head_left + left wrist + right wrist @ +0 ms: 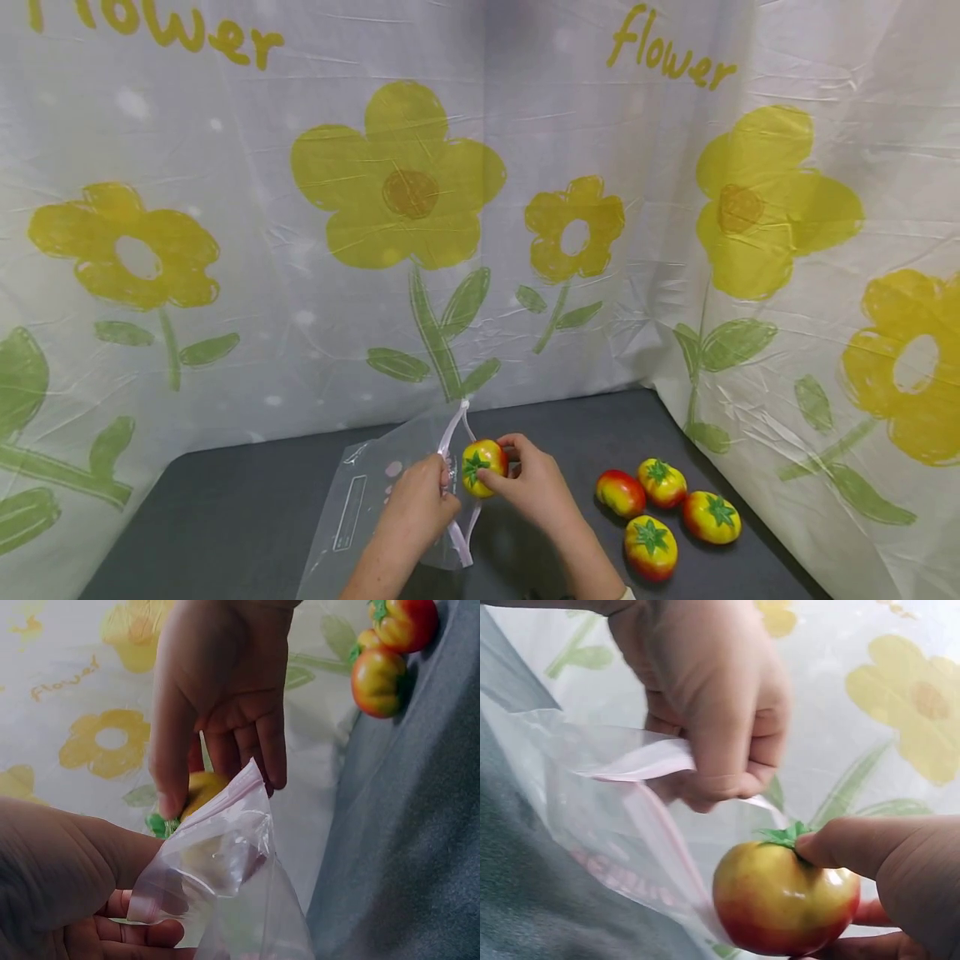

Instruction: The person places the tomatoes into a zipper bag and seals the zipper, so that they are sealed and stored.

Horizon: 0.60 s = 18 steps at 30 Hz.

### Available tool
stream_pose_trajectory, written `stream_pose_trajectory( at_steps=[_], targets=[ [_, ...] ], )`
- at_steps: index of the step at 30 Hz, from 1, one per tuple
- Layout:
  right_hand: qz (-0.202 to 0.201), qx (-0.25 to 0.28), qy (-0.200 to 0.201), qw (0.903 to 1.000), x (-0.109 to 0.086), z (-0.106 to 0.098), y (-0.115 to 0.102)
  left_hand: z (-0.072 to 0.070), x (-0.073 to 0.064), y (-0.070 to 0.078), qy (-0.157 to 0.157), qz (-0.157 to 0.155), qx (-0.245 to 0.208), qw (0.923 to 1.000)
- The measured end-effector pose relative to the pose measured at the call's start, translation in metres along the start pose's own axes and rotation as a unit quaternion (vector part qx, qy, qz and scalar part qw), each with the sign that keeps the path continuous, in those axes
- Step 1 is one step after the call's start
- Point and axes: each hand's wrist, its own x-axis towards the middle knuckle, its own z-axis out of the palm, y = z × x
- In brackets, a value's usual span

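Observation:
A clear zip bag [375,492] with a pale pink zip edge lies to the left of centre, its mouth held apart and facing right. My left hand [417,502] pinches the near side of that mouth. Between thumb and fingers my right hand [534,482] grips a red-and-yellow toy tomato [483,468] with a green leafy top. The tomato is right at the bag's mouth; in the right wrist view the held tomato [786,896] overlaps the zip edge [667,840]. Part of it is behind the clear plastic [225,855] in the left wrist view.
Several more toy tomatoes, one of them the front tomato [651,547], rest in a group to the right on the dark table [225,508]. A white curtain [247,350] with yellow flowers rises along the table's back and right edges.

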Motion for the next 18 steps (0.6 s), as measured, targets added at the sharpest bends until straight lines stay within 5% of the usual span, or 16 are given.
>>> stream_pose_trajectory(
  at_steps=[9,18],
  targets=[
    [-0.047,-0.041,0.056,0.9965,0.000,0.019,0.003,0.004,0.000,-0.001,0.013,0.012,0.011,0.9998],
    [-0.035,-0.067,0.057,0.9955,-0.001,0.029,0.002,0.003,0.000,0.000,0.004,0.022,0.012,0.9997]
  ],
)
